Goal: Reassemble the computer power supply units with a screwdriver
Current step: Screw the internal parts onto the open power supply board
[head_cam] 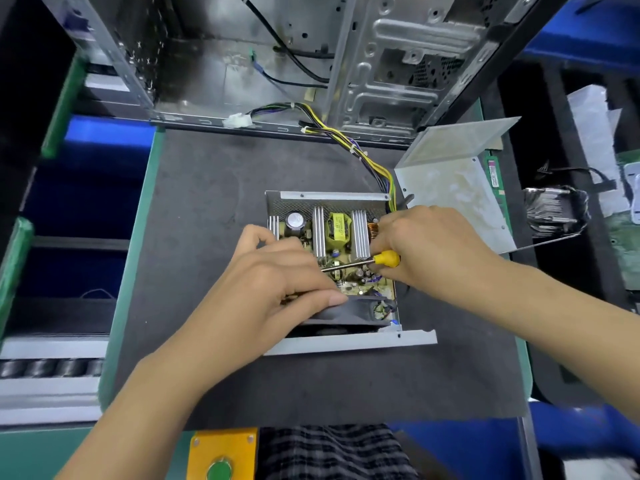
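Observation:
An open power supply unit (325, 196) lies in the middle of the dark mat, its circuit board (341, 233) with heat sinks and a yellow transformer exposed. My right hand (429, 247) grips a yellow-handled screwdriver (386, 258) whose shaft lies nearly flat, pointing left over the board. My left hand (277, 282) covers the unit's left side; its fingers curl over the black fan (349, 311) at the near edge, thumb lying along the fan's top. The unit's grey metal cover (453, 181) lies off to the right. The screwdriver tip is hidden under my left hand.
An empty computer case (346, 64) stands open at the back, and a yellow and black cable bundle (367, 157) runs from it into the unit. Blue bins (97, 140) sit left, a heat sink (550, 209) and green boards right. A yellow button box (221, 452) sits at the near edge.

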Demonstrator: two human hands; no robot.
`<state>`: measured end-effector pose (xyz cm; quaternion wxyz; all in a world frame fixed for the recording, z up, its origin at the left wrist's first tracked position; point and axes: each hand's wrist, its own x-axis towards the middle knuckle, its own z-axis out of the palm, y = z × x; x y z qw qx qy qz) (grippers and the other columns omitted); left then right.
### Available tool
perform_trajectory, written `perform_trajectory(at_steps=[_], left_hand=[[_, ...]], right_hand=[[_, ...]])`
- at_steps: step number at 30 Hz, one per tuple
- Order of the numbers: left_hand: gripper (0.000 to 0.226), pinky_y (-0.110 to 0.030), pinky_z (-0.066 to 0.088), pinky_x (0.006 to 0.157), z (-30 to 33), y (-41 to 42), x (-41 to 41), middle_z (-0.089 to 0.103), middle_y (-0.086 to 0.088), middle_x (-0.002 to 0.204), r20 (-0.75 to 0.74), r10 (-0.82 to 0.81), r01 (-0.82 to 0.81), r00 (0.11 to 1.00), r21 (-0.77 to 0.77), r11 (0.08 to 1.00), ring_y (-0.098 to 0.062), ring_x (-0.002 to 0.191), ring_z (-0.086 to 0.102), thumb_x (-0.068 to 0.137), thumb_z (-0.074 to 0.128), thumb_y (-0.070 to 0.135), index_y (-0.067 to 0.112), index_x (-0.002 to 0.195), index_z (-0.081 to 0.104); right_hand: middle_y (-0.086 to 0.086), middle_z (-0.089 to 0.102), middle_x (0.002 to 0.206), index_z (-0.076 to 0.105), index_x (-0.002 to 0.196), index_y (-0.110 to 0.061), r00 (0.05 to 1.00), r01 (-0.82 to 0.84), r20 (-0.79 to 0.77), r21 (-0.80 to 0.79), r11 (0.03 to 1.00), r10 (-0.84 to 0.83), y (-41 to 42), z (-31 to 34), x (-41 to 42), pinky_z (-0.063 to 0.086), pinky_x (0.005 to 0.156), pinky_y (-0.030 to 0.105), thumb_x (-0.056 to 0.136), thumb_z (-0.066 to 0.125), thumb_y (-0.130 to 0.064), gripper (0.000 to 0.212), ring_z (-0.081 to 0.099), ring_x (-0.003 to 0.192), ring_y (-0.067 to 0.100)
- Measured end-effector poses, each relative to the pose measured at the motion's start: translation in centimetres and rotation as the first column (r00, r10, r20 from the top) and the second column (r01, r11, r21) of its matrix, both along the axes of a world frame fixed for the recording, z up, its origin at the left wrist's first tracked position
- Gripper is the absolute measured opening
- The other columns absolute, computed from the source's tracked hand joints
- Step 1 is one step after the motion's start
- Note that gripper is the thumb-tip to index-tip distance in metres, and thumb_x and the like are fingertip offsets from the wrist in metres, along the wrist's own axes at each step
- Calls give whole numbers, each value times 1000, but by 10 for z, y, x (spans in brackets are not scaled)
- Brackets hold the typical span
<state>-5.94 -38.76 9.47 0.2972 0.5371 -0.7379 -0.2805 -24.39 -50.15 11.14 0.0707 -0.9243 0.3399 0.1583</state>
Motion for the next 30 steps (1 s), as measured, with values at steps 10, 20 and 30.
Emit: perform_trajectory(at_steps=[10, 20, 30], left_hand=[[19, -20, 24, 77, -1, -4, 4, 61, 12, 64, -113, -4, 9, 994, 43, 999, -7, 70, 43, 83, 67, 35, 22, 77, 78], [19, -25, 27, 79, -2, 0, 3, 62, 12, 65, -152, 13, -6, 988, 50, 999, -7, 72, 46, 83, 68, 34, 20, 79, 79], [19, -27, 28, 79, -4, -3, 1, 60, 14, 64, -150, 8, -2, 989, 40, 999, -7, 71, 46, 83, 68, 34, 20, 77, 78]], right_hand=[[-2, 42, 54, 50, 58, -20, 991, 127, 33, 133, 983, -133, -4, 3, 4, 40, 55, 34, 75, 66, -23, 24, 40, 64, 25], [-4, 30, 50, 30, 47, -21, 970, 209, 111, 83, 974, -218, 8, -8, 3, 17, 44, 25, 77, 67, -22, 47, 33, 59, 24], [-3, 34, 50, 34, 46, -22, 970, 210, 87, 165, 964, -226, 1, -7, 4, 26, 48, 30, 75, 68, -19, 45, 33, 51, 17]])
